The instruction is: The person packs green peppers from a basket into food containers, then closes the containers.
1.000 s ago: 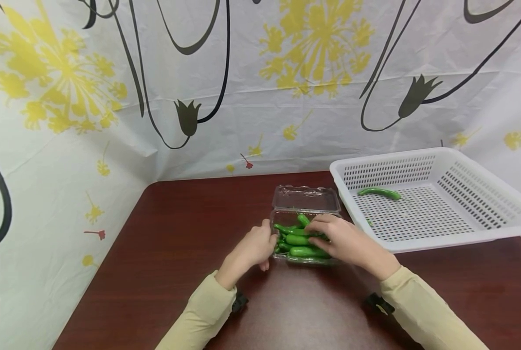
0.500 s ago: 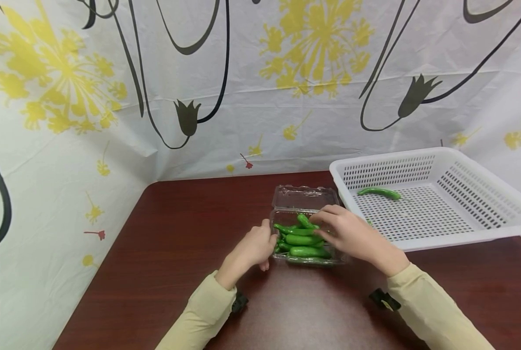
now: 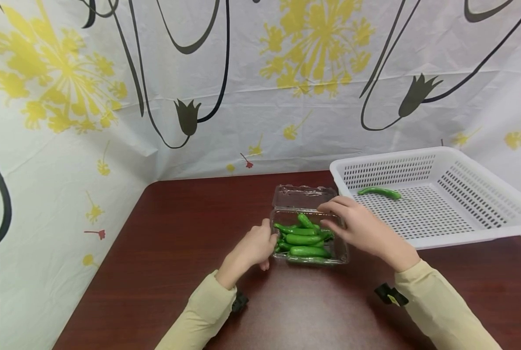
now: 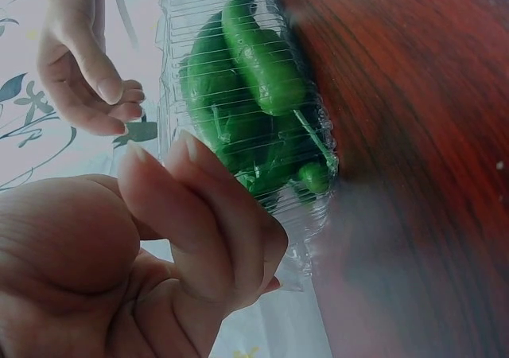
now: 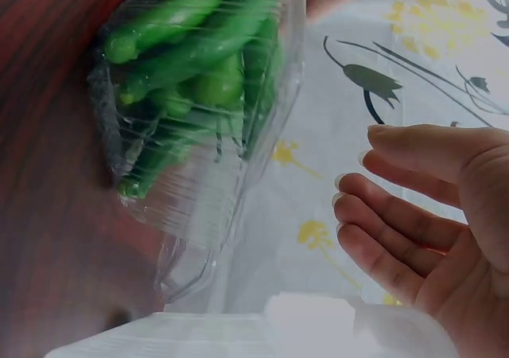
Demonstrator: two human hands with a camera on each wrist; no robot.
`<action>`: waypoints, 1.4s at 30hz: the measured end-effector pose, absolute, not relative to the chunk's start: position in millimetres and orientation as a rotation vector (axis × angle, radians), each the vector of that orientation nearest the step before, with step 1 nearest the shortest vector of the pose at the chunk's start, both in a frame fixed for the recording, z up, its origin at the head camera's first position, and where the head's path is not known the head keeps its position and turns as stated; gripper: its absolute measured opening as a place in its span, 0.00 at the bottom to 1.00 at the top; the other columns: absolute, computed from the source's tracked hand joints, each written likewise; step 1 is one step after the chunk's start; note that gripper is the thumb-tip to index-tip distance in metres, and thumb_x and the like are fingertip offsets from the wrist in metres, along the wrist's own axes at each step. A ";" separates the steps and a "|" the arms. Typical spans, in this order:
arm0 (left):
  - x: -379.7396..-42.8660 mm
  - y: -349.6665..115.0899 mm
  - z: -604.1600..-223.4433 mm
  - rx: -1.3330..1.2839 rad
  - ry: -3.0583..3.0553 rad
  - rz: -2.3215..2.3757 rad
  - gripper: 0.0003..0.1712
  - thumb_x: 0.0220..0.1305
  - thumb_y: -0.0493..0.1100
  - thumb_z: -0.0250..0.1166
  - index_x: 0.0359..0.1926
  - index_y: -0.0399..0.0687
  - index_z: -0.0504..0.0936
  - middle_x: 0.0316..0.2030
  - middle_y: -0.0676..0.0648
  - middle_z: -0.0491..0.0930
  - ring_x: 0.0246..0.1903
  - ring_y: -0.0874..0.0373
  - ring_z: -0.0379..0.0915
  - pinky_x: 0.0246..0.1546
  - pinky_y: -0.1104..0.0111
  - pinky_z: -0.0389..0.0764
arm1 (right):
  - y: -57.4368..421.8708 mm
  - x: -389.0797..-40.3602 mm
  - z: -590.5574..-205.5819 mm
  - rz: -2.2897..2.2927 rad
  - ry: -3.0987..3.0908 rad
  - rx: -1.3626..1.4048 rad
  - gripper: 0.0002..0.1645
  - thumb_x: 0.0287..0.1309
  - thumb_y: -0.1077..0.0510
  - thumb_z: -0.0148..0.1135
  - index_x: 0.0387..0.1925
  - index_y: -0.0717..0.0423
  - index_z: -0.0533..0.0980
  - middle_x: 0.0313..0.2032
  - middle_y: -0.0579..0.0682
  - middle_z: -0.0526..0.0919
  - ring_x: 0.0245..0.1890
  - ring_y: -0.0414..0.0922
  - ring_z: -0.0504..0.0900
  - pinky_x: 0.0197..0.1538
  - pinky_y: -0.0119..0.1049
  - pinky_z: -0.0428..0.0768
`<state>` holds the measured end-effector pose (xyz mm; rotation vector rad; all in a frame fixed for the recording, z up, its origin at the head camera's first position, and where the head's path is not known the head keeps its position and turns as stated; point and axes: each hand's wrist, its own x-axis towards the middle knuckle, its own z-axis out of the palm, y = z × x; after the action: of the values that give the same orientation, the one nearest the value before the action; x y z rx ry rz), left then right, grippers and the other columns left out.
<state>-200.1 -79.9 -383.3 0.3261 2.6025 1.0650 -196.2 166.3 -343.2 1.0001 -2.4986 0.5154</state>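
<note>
In the head view, a clear plastic clamshell container [image 3: 342, 256] holds several green chili peppers [image 3: 304, 239]. Its lid [image 3: 305, 198] is folded back toward the wall. My left hand [image 3: 252, 245] grips the container's left side, its curled fingers [image 4: 203, 215] right at the rim in the left wrist view. Over the right side of the container hovers my right hand [image 3: 358, 224], its fingers [image 5: 390, 207] loosely bent and holding nothing, apart from the peppers in the right wrist view.
To the right stands a white perforated basket [image 3: 453, 238] with one green chili pepper [image 3: 379, 193] inside. Both rest on a dark red wooden table [image 3: 177, 233]. A white patterned sheet [image 3: 242, 112] hangs behind and at the left.
My right hand has drawn back from the peppers, moving right and slightly up, and now holds none. The left hand and the container stay in place.
</note>
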 end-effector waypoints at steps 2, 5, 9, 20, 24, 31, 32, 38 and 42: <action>-199.9 -80.0 -383.1 0.329 2.603 1.062 0.23 0.69 0.43 0.48 0.58 0.33 0.58 0.14 0.40 0.76 0.06 0.55 0.73 0.11 0.65 0.75 | 167.8 -196.7 -342.3 0.519 -2.488 1.002 0.18 0.48 0.60 0.67 0.44 0.60 0.77 0.38 0.48 0.79 0.37 0.43 0.78 0.41 0.39 0.78; -199.8 -80.0 -382.9 0.332 2.603 1.062 0.22 0.69 0.43 0.48 0.58 0.33 0.58 0.15 0.40 0.76 0.06 0.55 0.73 0.11 0.66 0.75 | 170.2 -197.0 -341.3 0.525 -2.470 0.999 0.18 0.49 0.59 0.67 0.43 0.59 0.77 0.38 0.48 0.79 0.36 0.43 0.78 0.39 0.40 0.78; -199.9 -80.1 -383.0 0.337 2.604 1.057 0.22 0.69 0.43 0.48 0.58 0.33 0.58 0.16 0.39 0.77 0.06 0.55 0.73 0.12 0.66 0.76 | 174.1 -197.8 -339.7 0.529 -2.459 0.985 0.17 0.49 0.60 0.67 0.43 0.57 0.77 0.37 0.47 0.78 0.36 0.43 0.78 0.38 0.40 0.77; -200.7 -80.3 -383.4 0.331 2.600 1.051 0.26 0.69 0.43 0.47 0.61 0.32 0.55 0.16 0.38 0.77 0.06 0.55 0.73 0.12 0.64 0.76 | 183.8 -198.7 -331.0 0.557 -2.447 0.952 0.15 0.49 0.62 0.66 0.42 0.55 0.77 0.37 0.45 0.78 0.35 0.39 0.77 0.37 0.36 0.76; -200.6 -80.3 -383.3 0.329 2.601 1.042 0.28 0.69 0.43 0.47 0.63 0.32 0.53 0.16 0.39 0.77 0.06 0.55 0.73 0.12 0.64 0.76 | 187.6 -199.2 -327.5 0.555 -2.436 0.943 0.16 0.49 0.64 0.66 0.42 0.54 0.77 0.38 0.45 0.78 0.36 0.42 0.78 0.38 0.37 0.76; -199.9 -80.3 -382.3 0.333 2.598 1.045 0.29 0.69 0.43 0.47 0.64 0.31 0.52 0.16 0.38 0.77 0.06 0.55 0.73 0.12 0.65 0.76 | 196.8 -202.2 -325.0 0.545 -2.427 0.903 0.17 0.49 0.64 0.66 0.43 0.55 0.77 0.38 0.48 0.80 0.36 0.44 0.79 0.39 0.39 0.77; -199.8 -80.4 -382.2 0.334 2.598 1.046 0.29 0.69 0.43 0.47 0.64 0.31 0.52 0.16 0.38 0.77 0.06 0.55 0.73 0.12 0.66 0.76 | 198.1 -202.7 -325.0 0.543 -2.427 0.895 0.17 0.49 0.64 0.66 0.43 0.56 0.77 0.39 0.48 0.80 0.36 0.45 0.79 0.39 0.40 0.77; -200.1 -80.2 -382.8 0.337 2.597 1.043 0.29 0.69 0.43 0.47 0.65 0.32 0.51 0.16 0.38 0.78 0.06 0.55 0.73 0.13 0.66 0.76 | 205.0 -204.6 -325.1 0.551 -2.434 0.856 0.16 0.49 0.65 0.65 0.43 0.58 0.77 0.39 0.50 0.80 0.36 0.46 0.80 0.38 0.41 0.78; -200.9 -80.2 -383.9 0.333 2.600 1.030 0.30 0.70 0.43 0.47 0.65 0.32 0.50 0.16 0.39 0.77 0.07 0.55 0.73 0.14 0.67 0.76 | 208.3 -205.2 -323.9 0.554 -2.428 0.844 0.16 0.48 0.65 0.65 0.43 0.58 0.77 0.39 0.50 0.79 0.35 0.47 0.80 0.37 0.42 0.77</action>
<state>-200.9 -80.2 -383.9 0.3334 2.6003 1.0301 -205.2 208.3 -323.9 0.8442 -2.4282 0.5536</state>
